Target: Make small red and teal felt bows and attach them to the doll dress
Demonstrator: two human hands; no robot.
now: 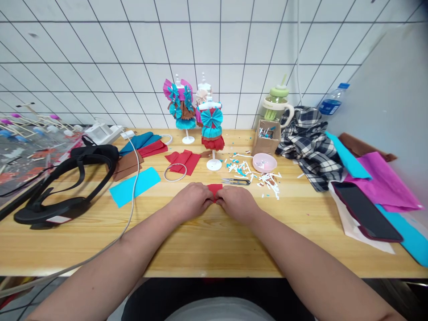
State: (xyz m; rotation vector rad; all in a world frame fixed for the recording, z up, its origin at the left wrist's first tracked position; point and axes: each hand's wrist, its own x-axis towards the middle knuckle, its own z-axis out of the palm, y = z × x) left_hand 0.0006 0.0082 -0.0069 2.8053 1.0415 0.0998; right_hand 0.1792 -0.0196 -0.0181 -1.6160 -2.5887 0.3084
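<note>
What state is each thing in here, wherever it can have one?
Left hand, closed on red paper
Right hand, closed on it too
Red paper, held between both hands
Thread snips, lying down, blades apart
Phone, screen dark
Blue-capped bottle, capped, tilted
Green-lidded cup, upright, covered
Cardboard box, open-topped
Pink bowl, upright
Plaid cloth, crumpled
Front dress form, upright, dressed

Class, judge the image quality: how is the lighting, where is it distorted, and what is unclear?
Head view: bright, fairly even light, with soft shadows by the left hand and right hand; head view again: lines on the tiled wall splay toward the edges, the top-right corner is dark and blurred, and any creases in the pinched red piece are unclear.
</note>
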